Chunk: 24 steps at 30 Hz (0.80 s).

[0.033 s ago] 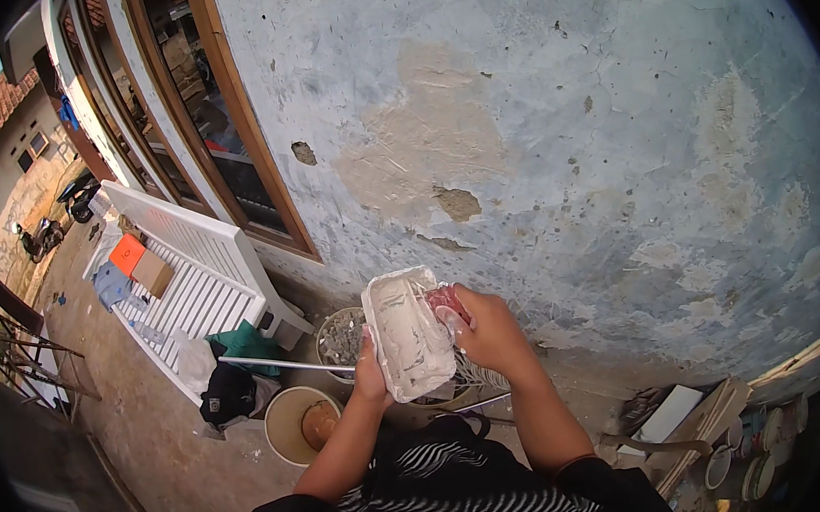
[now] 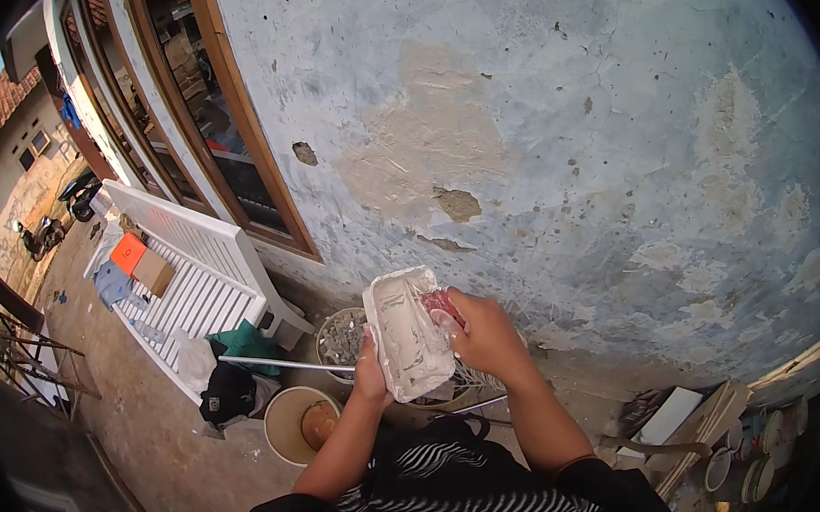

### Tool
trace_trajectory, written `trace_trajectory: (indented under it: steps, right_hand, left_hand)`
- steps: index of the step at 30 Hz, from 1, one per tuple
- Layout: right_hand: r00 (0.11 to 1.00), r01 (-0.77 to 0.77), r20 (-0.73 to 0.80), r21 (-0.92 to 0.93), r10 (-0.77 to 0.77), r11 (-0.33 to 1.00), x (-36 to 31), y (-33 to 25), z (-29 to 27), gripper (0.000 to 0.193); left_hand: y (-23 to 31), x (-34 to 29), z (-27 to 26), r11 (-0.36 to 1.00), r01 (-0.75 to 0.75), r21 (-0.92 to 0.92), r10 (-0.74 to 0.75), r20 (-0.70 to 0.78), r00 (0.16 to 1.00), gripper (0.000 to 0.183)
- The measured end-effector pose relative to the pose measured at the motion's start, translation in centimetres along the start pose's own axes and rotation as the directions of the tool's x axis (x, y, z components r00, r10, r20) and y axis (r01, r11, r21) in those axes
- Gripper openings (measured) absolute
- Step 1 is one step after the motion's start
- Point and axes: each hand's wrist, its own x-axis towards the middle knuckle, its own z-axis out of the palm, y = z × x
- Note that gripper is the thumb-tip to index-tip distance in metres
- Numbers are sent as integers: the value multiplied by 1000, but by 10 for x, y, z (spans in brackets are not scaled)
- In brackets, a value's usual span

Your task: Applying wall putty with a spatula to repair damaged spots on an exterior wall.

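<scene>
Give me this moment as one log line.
left grip: holding smeared tray | right grip: on red tool at tray's right edge | blue wall: pale patch, holes

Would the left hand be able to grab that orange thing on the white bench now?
Probably not: the left hand holds the smeared tray, and the orange thing lies well away, toward the far end of the white bench.

Even daylight — curved edges, dark corners
</scene>
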Motion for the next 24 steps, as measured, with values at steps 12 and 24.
trace_trajectory:
  steps: [12, 24]
  right_hand:
    - [988, 83, 119, 123, -98, 989, -4, -5, -27, 15]
    - [974, 220, 32, 101, -224, 970, 18, -20, 10, 17]
  left_hand:
    - [3, 13, 4, 996, -58, -61, 60, 35, 998, 62]
    - [15, 26, 4, 1000, 4, 27, -7, 131, 991, 63]
